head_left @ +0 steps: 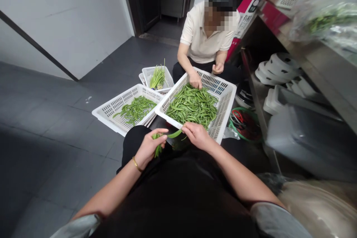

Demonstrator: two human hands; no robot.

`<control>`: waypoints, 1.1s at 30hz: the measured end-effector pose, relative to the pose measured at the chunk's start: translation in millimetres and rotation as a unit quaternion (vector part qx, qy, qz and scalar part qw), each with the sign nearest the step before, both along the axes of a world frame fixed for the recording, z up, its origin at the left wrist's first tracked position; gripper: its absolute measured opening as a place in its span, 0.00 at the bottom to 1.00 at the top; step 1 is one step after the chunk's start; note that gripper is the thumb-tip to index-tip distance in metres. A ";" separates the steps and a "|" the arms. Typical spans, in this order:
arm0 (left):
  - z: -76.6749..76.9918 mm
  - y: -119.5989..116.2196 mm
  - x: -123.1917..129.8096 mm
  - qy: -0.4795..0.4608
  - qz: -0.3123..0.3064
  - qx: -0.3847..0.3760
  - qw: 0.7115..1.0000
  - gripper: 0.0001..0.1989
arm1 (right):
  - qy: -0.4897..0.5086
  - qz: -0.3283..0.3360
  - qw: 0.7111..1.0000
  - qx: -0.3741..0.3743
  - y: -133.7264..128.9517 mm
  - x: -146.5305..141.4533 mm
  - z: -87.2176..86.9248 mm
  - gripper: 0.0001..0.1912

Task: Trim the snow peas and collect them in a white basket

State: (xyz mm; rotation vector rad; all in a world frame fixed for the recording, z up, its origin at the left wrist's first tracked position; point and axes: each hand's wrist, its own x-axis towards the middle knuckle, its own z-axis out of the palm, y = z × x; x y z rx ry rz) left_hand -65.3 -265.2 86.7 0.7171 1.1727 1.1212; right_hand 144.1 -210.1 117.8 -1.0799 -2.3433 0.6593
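Observation:
Several green pea pods [158, 150] are bunched in my left hand [152, 143], which is closed around them near my lap. One pod [175, 134] stretches from the left thumb across to my right hand [196, 135], whose fingertips pinch its other end. Just beyond my hands a white slotted basket [228, 109] holds a large heap of pea pods [192, 106]. To its left, a second white basket [107, 111] carries a smaller pile of pods [136, 108].
A person [209, 33] sits opposite, one hand [195, 80] in the heaped basket. Behind the left basket, a small white basket [147, 71] holds long green stalks [157, 77]. On the right are a green round basket with red-handled scissors [238, 116], a metal shelf and grey plastic bins [306, 137].

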 end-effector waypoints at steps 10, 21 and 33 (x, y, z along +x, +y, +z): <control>25.2 18.1 9.4 0.115 -0.074 0.098 0.986 0.08 | -0.058 0.076 0.995 0.025 -7.8 -0.1 2.3 0.15; -9.7 15.3 -33.2 -0.335 0.042 -0.047 0.940 0.09 | -0.121 0.158 0.959 -0.200 27.4 28.0 -1.8 0.12; -14.9 8.9 -59.1 -0.270 0.097 -0.102 0.952 0.14 | -0.397 0.143 0.887 -0.188 -20.6 19.3 -59.8 0.12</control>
